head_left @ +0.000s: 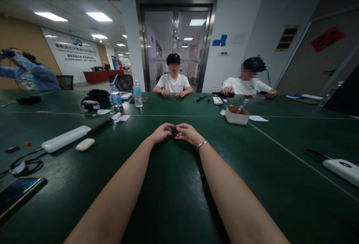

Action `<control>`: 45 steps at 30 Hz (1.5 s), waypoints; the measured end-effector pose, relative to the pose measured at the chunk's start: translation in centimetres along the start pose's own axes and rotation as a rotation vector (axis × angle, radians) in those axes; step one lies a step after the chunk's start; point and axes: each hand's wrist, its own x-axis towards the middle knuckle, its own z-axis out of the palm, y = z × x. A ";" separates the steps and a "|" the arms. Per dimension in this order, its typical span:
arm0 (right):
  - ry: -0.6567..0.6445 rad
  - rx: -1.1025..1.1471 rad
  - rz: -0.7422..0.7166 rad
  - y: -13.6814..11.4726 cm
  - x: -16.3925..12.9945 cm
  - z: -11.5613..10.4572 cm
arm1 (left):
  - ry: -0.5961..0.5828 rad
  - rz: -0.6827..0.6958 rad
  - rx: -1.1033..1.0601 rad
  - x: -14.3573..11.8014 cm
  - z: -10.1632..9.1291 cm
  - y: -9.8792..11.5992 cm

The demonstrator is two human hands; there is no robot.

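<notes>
We cannot read any text with certainty. The white wall (74, 55) at the far left carries a blue logo and several lines of dark characters, but they are too small to read. A red sign (327, 38) on the door at the right has dark characters, also not legible. A blue mark (219, 41) stands on the wall beside the glass door, and the bottle labels (115, 97) are blurred.
</notes>
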 end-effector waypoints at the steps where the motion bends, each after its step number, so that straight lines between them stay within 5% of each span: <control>1: -0.003 0.001 -0.004 0.0 0.0 0.0 | 0.006 -0.003 0.006 0.0 0.0 0.0; 13: -0.024 -0.051 -0.066 -0.5 -0.6 0.3 | -0.007 0.011 0.019 0.0 0.1 -0.3; 21: 0.024 -0.340 0.024 0.2 0.7 0.7 | 0.044 0.023 -0.027 0.3 0.1 -0.7; 28: -0.024 -0.106 -0.054 -0.3 -0.2 0.2 | 0.089 0.034 -0.063 0.3 0.2 -1.0; 35: 0.020 -0.330 0.002 0.0 0.6 0.7 | 0.078 0.061 -0.066 0.3 0.1 -1.0; 40: -0.033 -0.157 -0.098 -0.5 -0.4 0.3 | 0.092 0.080 -0.094 0.7 0.0 -1.7; 45: -0.008 -0.191 0.017 -0.8 -0.4 0.8 | 0.088 0.062 -0.096 0.5 0.1 -1.3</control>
